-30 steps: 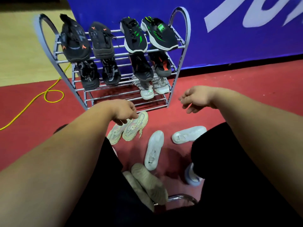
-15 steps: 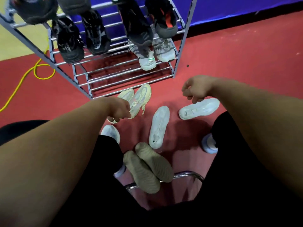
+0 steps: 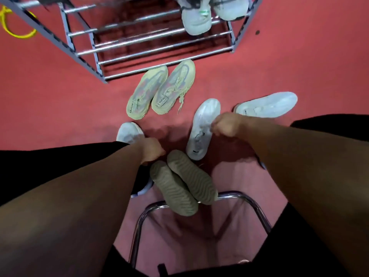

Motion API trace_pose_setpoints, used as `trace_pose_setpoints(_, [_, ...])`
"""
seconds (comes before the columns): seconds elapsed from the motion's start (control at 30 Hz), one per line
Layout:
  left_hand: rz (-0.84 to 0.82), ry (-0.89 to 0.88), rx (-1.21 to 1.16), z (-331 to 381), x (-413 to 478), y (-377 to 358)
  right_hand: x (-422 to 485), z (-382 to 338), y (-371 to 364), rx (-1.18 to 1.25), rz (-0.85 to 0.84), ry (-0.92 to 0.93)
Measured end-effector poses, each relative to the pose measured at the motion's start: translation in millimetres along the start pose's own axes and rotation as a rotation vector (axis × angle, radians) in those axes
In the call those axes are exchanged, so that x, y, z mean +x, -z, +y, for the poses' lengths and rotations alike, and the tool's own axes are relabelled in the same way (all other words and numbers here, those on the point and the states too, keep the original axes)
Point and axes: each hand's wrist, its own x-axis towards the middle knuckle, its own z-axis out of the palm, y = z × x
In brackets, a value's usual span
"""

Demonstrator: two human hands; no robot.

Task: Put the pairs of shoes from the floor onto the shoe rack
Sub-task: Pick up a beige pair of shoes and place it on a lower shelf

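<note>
The metal shoe rack (image 3: 60, 44) stands at the top, with a pale grey pair (image 3: 197, 23) on its low shelf. On the red floor before it lie a beige pair (image 3: 161, 90) side by side, one white shoe (image 3: 201, 124) and a second white shoe (image 3: 267, 104) to its right. An olive pair (image 3: 185, 184) lies soles up against a chair bar. My left hand (image 3: 150, 149) is curled just left of the olive toes, nothing visible in it. My right hand (image 3: 225, 124) is curled over the right edge of the nearer white shoe; its fingers are hidden.
I sit on a chair with a chrome frame (image 3: 249, 200) between my legs. My own left foot wears a white shoe (image 3: 128, 133). A yellow cable (image 3: 12, 31) loops on the floor left of the rack.
The view has tilted down and closer to the floor. Both hands have dropped from near the rack's base: the left to the olive pair, the right onto the white shoe.
</note>
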Motion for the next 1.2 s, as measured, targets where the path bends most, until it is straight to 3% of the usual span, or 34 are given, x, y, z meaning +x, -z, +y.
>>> trace_pose_setpoints(0.1, [-0.007,0.031,-0.060,-7,21,-17,18,29,-43,0.082,-0.062,-0.131])
trace_pose_setpoints(0.3, [-0.015,0.056,0.130,-27,56,-51,35,56,-111,0.316,-0.179,-0.314])
trace_pose_setpoints(0.57, [-0.154,0.088,0.230,-26,79,-56,53,42,-143,0.182,-0.316,-0.253])
trace_pose_setpoints(0.73, [-0.205,0.069,0.173,-32,81,-51,54,39,-141,0.185,-0.339,-0.258])
trace_pose_setpoints(0.93, [-0.271,0.144,-0.281,-26,72,-27,37,38,-109,0.614,-0.247,-0.290])
trace_pose_setpoints(1.1, [-0.230,-0.002,-0.338,7,49,21,19,22,-51,0.776,-0.265,-0.261])
trace_pose_setpoints(1.2, [-0.101,-0.098,-0.456,29,40,49,12,18,-25,0.985,-0.240,-0.216])
